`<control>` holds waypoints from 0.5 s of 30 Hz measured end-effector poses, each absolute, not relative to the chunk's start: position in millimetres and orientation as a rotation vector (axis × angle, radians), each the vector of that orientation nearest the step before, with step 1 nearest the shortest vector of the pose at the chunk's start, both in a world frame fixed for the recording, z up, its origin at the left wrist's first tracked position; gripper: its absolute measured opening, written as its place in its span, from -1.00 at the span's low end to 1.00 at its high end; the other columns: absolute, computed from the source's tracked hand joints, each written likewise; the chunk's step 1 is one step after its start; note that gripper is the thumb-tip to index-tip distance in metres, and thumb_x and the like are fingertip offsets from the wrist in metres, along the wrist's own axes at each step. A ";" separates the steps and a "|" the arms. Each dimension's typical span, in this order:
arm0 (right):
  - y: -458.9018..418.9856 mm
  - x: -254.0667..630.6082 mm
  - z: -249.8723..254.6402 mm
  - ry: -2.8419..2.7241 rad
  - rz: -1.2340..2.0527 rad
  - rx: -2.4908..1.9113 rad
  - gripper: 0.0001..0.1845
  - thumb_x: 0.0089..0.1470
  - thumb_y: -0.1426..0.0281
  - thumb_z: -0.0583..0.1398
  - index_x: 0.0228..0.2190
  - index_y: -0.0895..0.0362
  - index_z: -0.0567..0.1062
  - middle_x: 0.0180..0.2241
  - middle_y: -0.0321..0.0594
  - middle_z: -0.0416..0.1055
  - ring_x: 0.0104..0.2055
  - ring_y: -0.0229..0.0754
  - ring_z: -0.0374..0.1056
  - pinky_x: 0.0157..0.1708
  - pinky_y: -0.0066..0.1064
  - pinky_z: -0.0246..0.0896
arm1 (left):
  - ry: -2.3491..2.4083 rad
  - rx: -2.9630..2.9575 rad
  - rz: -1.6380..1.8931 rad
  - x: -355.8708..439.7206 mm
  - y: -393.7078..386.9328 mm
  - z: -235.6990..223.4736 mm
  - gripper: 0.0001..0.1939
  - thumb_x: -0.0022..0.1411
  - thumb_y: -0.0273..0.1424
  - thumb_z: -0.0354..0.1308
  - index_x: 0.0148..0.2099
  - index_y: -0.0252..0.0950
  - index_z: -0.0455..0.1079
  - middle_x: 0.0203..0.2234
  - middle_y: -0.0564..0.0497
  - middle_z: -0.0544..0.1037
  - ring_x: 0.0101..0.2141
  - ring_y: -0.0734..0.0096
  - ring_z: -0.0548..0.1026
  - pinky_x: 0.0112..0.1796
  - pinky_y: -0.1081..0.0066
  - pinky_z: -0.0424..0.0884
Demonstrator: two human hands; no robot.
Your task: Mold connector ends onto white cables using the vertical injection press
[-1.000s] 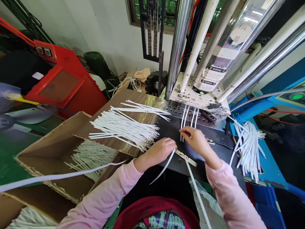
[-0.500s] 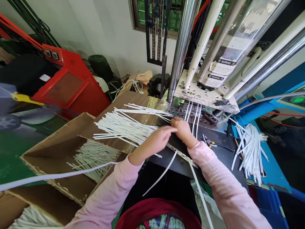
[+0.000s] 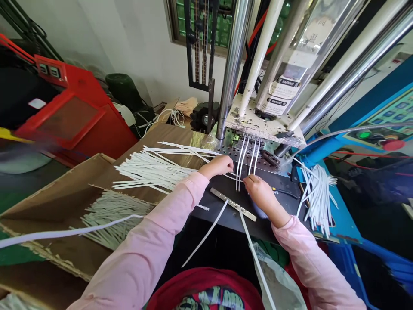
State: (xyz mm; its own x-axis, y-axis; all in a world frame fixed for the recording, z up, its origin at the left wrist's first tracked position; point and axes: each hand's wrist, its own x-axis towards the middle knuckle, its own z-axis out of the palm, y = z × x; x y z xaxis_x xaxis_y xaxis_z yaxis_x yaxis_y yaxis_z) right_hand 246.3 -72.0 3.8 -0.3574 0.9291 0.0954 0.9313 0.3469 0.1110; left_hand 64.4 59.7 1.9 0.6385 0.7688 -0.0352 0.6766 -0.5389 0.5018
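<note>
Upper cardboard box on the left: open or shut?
Open: no flap covers the cardboard box, and many white strips show inside it.

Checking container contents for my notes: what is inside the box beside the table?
A loose heap of white strips lies inside the box. What lies under the heap is covered, and the left sleeve hides the box's near right part.

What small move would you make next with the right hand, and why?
Probably ease the right hand toward the slotted bar with its pinched strip: the bar lies close by, and two other strips have ends at it.
</note>
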 end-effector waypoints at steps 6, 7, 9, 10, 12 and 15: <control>-92.7 258.1 10.6 -2.408 -0.396 -1.682 -0.74 0.33 0.49 0.04 -0.17 0.13 0.54 -0.18 -0.10 0.45 -0.20 -0.10 0.34 -0.21 -0.31 0.24 | 1.141 2.425 0.319 73.9 49.1 -3.3 -0.86 0.07 -0.48 0.36 -0.46 -0.31 0.46 -0.51 0.00 0.55 -0.40 0.33 0.50 -0.26 0.39 0.34; -99.6 266.7 13.0 -2.336 -0.414 -1.666 -0.73 0.33 0.48 0.04 -0.14 0.12 0.54 -0.16 -0.10 0.46 -0.17 -0.10 0.34 -0.18 -0.30 0.25 | 1.155 2.426 0.372 70.9 48.5 -2.1 -0.87 0.13 -0.48 0.31 -0.44 -0.31 0.44 -0.50 -0.01 0.54 -0.40 0.34 0.50 -0.26 0.39 0.34; -116.6 290.0 18.4 -2.110 -0.510 -1.643 -0.73 0.33 0.45 0.05 -0.12 0.09 0.54 -0.15 -0.09 0.46 -0.13 -0.10 0.37 -0.12 -0.28 0.28 | 1.189 2.416 0.482 62.1 48.5 4.0 -0.92 0.23 -0.49 0.20 -0.35 -0.30 0.43 -0.47 -0.01 0.53 -0.40 0.35 0.48 -0.28 0.39 0.34; -126.1 303.5 21.5 -1.943 -0.616 -1.631 -0.75 0.32 0.42 0.07 -0.13 0.08 0.54 -0.18 -0.09 0.47 -0.14 -0.09 0.38 -0.10 -0.25 0.29 | 1.206 2.402 0.553 56.7 48.5 9.2 -0.93 0.27 -0.49 0.15 -0.30 -0.30 0.41 -0.45 0.00 0.53 -0.41 0.36 0.48 -0.30 0.40 0.34; -145.3 330.7 29.1 -1.532 -0.895 -1.592 -0.80 0.30 0.34 0.12 -0.16 0.08 0.54 -0.26 -0.08 0.46 -0.17 -0.04 0.40 -0.11 -0.16 0.31 | 1.184 2.347 0.805 44.7 46.1 24.5 -0.93 0.29 -0.51 0.10 -0.25 -0.29 0.39 -0.42 0.02 0.54 -0.39 0.39 0.49 -0.30 0.42 0.37; -168.7 360.9 41.9 -0.970 -1.170 -1.476 -0.76 0.29 0.27 0.13 -0.13 0.08 0.53 -0.31 -0.03 0.44 -0.15 0.10 0.39 -0.14 0.00 0.29 | 0.992 2.205 1.367 24.6 29.1 59.8 -0.91 0.28 -0.53 0.11 -0.24 -0.29 0.43 -0.36 0.05 0.58 -0.30 0.44 0.55 -0.22 0.44 0.44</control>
